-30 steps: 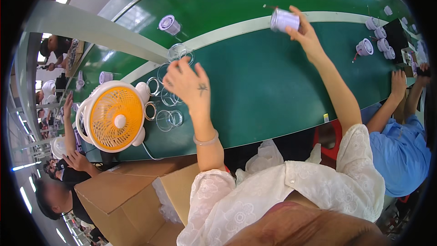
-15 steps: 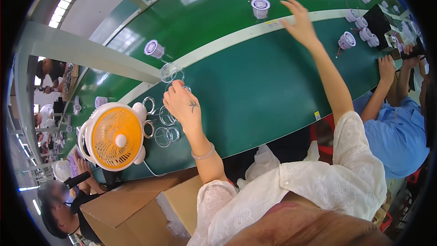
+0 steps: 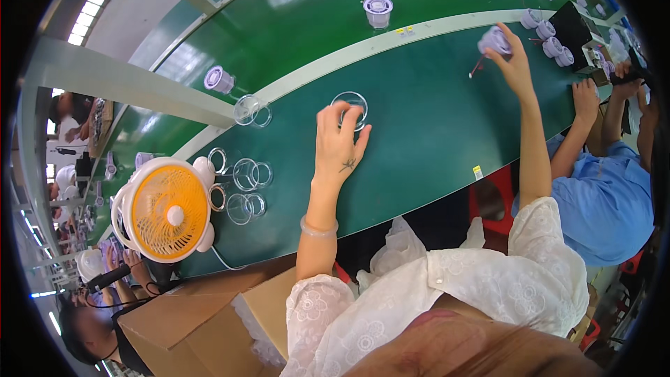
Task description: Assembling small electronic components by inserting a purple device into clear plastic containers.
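Over the green tabletop, my left hand (image 3: 338, 141) has its fingers closed on the near rim of a clear round cup (image 3: 358, 103). Off to the right, my right hand (image 3: 515, 64) grips a lavender round housing (image 3: 493, 40), slightly blurred, with a thin red wire (image 3: 477, 66) hanging from it. To the left of my left hand stand several clear cups, among them one nearer me (image 3: 239, 209) and one by the white rail (image 3: 246, 109). Silvery rings (image 3: 218, 197) lie between these cups and the fan.
An orange and white fan (image 3: 174, 213) stands at the table's left end. Lavender housings ride the green conveyor (image 3: 300, 35) beyond the white rail. Several more (image 3: 551, 47) sit by a black box (image 3: 579, 35) at right, near a co-worker in blue (image 3: 600, 195). A cardboard box (image 3: 188, 321) stands below left.
My left hand has moved right from the group of cups, bringing a clear cup with it. My right hand, open before, has moved right and taken hold of a lavender housing.
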Action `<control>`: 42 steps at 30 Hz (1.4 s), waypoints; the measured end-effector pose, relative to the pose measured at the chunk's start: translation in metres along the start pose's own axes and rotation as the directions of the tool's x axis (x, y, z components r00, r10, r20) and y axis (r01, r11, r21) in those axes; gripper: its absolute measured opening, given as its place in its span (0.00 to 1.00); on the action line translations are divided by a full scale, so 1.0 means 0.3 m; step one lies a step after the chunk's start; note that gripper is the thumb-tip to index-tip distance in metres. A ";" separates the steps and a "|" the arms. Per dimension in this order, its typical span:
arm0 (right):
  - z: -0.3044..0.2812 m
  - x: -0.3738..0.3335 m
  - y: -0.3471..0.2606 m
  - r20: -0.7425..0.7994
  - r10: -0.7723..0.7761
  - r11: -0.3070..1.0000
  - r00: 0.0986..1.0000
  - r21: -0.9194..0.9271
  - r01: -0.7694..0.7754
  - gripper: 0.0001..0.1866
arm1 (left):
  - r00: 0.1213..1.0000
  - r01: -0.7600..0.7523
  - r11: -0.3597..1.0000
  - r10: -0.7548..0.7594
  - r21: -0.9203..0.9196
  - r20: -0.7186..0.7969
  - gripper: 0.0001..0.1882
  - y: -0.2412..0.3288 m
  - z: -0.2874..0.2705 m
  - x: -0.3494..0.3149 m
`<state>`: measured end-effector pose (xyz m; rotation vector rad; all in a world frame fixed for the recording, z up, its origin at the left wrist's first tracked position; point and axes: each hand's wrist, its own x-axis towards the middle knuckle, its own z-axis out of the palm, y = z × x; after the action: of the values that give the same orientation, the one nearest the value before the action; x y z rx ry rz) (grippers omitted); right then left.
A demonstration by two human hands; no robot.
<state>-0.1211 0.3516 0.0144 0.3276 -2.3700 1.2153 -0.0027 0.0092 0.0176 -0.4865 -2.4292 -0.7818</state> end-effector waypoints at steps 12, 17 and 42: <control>0.319 -0.097 -0.462 0.114 -0.469 0.819 0.876 0.427 0.383 0.35 | 0.905 0.340 0.745 -0.425 -0.575 -0.015 0.36 -0.055 0.076 -0.019; 0.339 -0.136 -0.437 0.106 -0.394 0.770 0.913 0.581 0.265 0.38 | 0.868 0.357 0.304 -0.457 -0.883 0.194 0.32 -0.060 0.054 -0.022; 0.355 -0.149 -0.326 0.895 -0.039 -0.289 0.445 0.416 -0.862 0.33 | 0.822 0.426 0.262 -0.512 -0.866 0.249 0.39 -0.040 0.066 -0.036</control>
<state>-0.0729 0.2082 0.0070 0.0216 -1.1124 3.8788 -0.0075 0.0104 -0.0074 -0.0231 -1.8165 -2.3935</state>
